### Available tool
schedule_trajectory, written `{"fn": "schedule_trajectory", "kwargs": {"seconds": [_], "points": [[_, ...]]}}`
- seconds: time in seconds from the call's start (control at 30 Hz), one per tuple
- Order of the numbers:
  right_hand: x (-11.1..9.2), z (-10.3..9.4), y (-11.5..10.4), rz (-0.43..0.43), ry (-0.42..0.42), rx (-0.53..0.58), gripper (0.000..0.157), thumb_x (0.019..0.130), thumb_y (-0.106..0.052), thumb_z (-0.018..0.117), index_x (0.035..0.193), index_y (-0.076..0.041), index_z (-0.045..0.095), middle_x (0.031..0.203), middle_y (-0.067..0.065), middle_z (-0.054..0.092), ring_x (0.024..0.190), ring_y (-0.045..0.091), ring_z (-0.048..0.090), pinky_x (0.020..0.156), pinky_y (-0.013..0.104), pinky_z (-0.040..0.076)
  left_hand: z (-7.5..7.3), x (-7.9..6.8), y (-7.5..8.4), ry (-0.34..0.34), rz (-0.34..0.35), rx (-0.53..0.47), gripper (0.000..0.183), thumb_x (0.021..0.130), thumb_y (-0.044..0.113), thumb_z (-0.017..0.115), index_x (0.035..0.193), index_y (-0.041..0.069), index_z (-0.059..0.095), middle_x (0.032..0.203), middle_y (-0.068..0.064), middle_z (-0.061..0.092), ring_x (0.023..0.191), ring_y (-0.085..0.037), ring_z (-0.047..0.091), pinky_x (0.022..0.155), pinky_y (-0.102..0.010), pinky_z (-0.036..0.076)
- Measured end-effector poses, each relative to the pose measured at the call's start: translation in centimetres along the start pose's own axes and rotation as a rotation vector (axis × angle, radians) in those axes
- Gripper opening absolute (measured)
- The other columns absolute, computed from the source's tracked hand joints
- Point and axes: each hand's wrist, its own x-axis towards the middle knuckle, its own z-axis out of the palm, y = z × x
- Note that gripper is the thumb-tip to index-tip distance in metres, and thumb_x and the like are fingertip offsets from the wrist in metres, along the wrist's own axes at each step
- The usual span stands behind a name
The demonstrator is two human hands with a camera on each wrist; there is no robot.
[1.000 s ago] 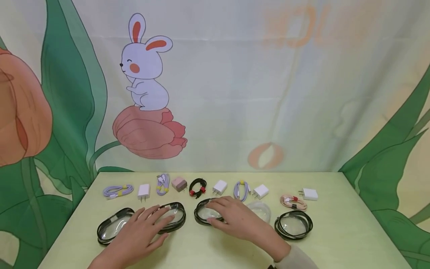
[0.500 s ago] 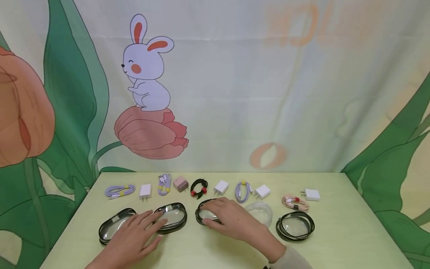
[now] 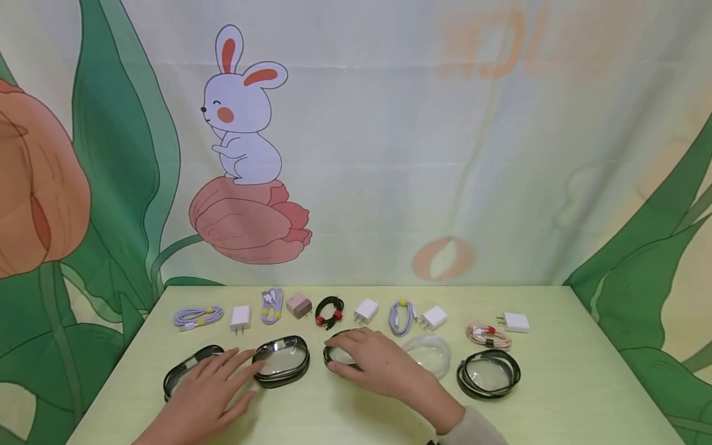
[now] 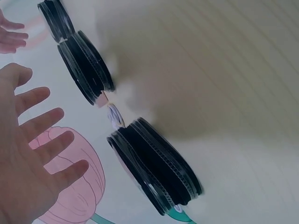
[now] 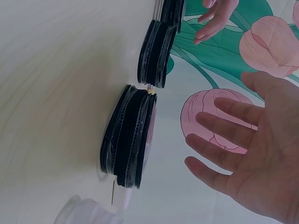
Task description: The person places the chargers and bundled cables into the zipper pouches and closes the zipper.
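My left hand (image 3: 203, 392), fingers spread, hovers over the near part of the leftmost black-edged clear zip case (image 3: 179, 376). Its fingertips reach toward a second such case (image 3: 282, 361); in the left wrist view, the fingers stand apart from the case (image 4: 154, 165) below. Over the third black-edged case (image 3: 338, 355) is my right hand (image 3: 384, 368), covering much of it. In the right wrist view its fingers are loosely extended, with a gap to the case (image 5: 128, 135). Neither palm holds anything.
Along the back lie coiled cables, such as a lilac one (image 3: 198, 317) and a black one (image 3: 329, 312), among white plug adapters (image 3: 240, 317) and a pink one (image 3: 299, 305). A translucent white case (image 3: 436, 353) and a round black-edged case (image 3: 488, 374) sit to the right.
My left hand has drawn left and nearer to me, uncovering more of the second case. The right hand has shifted slightly left. Cases, cables and adapters stay where they were.
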Motion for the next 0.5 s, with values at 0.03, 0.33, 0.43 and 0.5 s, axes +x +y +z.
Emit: {"fn": "schedule_trajectory", "kwargs": {"seconds": [0.03,0.33,0.43,0.5], "points": [[0.1,0.1,-0.1,-0.005,0.004,-0.001,0.044,0.107,-0.047,0.047,0.137,-0.019,0.062,0.134,-0.003,0.065,0.128,0.017,0.058,0.11,0.039,0.044,0.0,-0.1,-0.1,-0.004,-0.006,0.005,0.044,0.099,0.044,0.062,0.138,0.024,0.063,0.145,-0.005,0.058,0.135,-0.033,0.051,0.105,-0.058,0.043],[0.8,0.9,-0.6,-0.032,0.02,0.008,0.042,0.107,-0.045,0.049,0.136,-0.02,0.064,0.13,-0.003,0.066,0.124,0.017,0.06,0.108,0.036,0.045,0.4,-1.0,-1.3,0.059,-0.029,0.079,0.046,0.095,0.042,0.068,0.136,0.02,0.066,0.142,-0.005,0.059,0.132,-0.033,0.052,0.102,-0.058,0.043],[1.0,1.1,-0.8,-0.031,0.013,0.0,0.042,0.107,-0.046,0.048,0.136,-0.021,0.064,0.131,-0.004,0.066,0.123,0.016,0.06,0.107,0.036,0.046,0.6,-1.3,-1.7,0.068,-0.036,0.085,0.046,0.094,0.041,0.069,0.136,0.02,0.066,0.141,-0.006,0.06,0.131,-0.033,0.052,0.101,-0.057,0.045],[1.2,1.2,-0.9,-0.038,0.021,-0.009,0.042,0.107,-0.045,0.048,0.136,-0.021,0.065,0.131,-0.004,0.066,0.122,0.016,0.061,0.105,0.036,0.048,0.7,-1.3,-1.9,0.075,-0.038,0.085,0.046,0.094,0.04,0.07,0.136,0.02,0.065,0.141,-0.006,0.06,0.132,-0.033,0.052,0.101,-0.057,0.045]]}}
